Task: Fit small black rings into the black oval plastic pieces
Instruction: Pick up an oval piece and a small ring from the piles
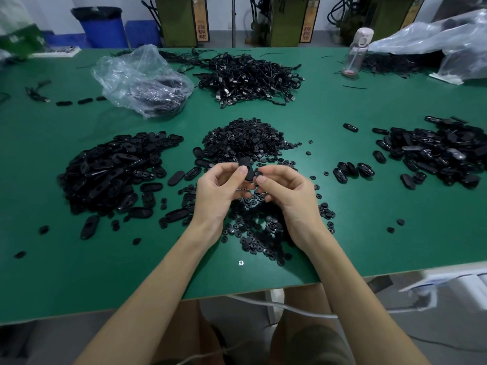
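Left hand [220, 191] grips a black oval piece [246, 168]; right hand [286, 191] pinches a small ring [261, 173] beside it, above the green surface [369, 206].

Ring pile [243, 138] lies between two oval-piece heaps [110, 169], cable pile [247, 75] behind.

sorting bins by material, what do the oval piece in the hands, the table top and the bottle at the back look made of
Oval piece: likely moulded plastic, matte black, with a soft sheen.
Table top: smooth green mat or laminate, probably; low, even glare.
Bottle: clear plastic by the look, see-through body, pale pink cap.
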Tool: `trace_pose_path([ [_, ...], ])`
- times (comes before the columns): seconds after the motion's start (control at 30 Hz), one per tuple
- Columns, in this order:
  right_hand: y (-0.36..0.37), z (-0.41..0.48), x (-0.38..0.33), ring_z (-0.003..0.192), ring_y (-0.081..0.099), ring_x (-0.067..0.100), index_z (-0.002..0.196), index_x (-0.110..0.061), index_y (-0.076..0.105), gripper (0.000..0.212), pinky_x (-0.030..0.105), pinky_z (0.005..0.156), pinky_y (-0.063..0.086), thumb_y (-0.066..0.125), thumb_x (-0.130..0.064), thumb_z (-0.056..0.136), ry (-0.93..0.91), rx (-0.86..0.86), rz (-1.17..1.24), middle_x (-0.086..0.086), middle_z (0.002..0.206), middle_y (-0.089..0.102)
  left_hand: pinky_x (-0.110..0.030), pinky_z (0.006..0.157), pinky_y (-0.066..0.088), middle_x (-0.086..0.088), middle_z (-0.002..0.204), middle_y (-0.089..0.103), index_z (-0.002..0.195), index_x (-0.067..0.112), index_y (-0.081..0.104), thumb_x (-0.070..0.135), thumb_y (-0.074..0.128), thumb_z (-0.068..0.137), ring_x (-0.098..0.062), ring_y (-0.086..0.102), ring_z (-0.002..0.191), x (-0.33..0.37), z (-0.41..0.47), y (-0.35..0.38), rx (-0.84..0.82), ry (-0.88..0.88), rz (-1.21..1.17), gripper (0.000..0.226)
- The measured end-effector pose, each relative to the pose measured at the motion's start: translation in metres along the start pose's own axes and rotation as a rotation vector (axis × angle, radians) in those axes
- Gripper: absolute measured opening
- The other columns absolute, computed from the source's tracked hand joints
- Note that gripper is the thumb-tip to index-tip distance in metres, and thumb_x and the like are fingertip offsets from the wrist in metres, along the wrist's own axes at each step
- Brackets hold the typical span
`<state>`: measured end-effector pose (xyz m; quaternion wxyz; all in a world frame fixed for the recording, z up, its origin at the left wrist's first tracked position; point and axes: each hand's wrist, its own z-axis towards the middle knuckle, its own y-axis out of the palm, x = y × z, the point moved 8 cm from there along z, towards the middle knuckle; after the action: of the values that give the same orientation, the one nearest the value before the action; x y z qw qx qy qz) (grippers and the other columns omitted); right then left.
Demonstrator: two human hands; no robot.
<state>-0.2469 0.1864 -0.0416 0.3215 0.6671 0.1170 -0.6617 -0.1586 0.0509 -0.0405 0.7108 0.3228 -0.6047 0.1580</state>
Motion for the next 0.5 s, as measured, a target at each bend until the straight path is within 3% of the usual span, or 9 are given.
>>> trace_pose_path([
  [0.13,0.0005,0.0002,0.0014,0.086,0.071,0.017,0.104,-0.003,0.072,0.016,0.024,0.068,0.053,0.078,-0.003,0.089,0.000,0.005,-0.011,0.013,0.098,0.079,-0.031,0.072,0.061,-0.011,0.094,0.077,0.128,0.009,0.069,0.007,0.066,0.100,-0.022,0.075,0.083,0.0014,0.0006,0.0010,-0.013,0.024,0.026,0.028],
  [0.33,-0.0029,0.0001,0.0003,0.086,0.068,0.016,0.104,-0.002,0.074,0.016,0.024,0.069,0.052,0.078,-0.007,0.089,-0.017,0.034,-0.038,0.016,0.101,0.078,-0.035,0.072,0.062,-0.017,0.098,0.075,0.117,0.005,0.066,0.004,0.068,0.098,-0.029,0.077,0.086,0.0037,-0.0003,0.0005,-0.007,0.063,0.031,0.019],
  [0.5,-0.0039,0.0000,0.0001,0.076,0.064,0.010,0.101,-0.003,0.074,0.013,0.023,0.066,0.051,0.078,-0.008,0.089,-0.032,0.043,-0.070,0.006,0.090,0.074,-0.031,0.070,0.063,-0.022,0.101,0.071,0.110,-0.003,0.063,0.001,0.073,0.094,-0.029,0.078,0.082,0.0009,-0.0005,-0.0053,0.079,0.056,0.034,0.020],
])
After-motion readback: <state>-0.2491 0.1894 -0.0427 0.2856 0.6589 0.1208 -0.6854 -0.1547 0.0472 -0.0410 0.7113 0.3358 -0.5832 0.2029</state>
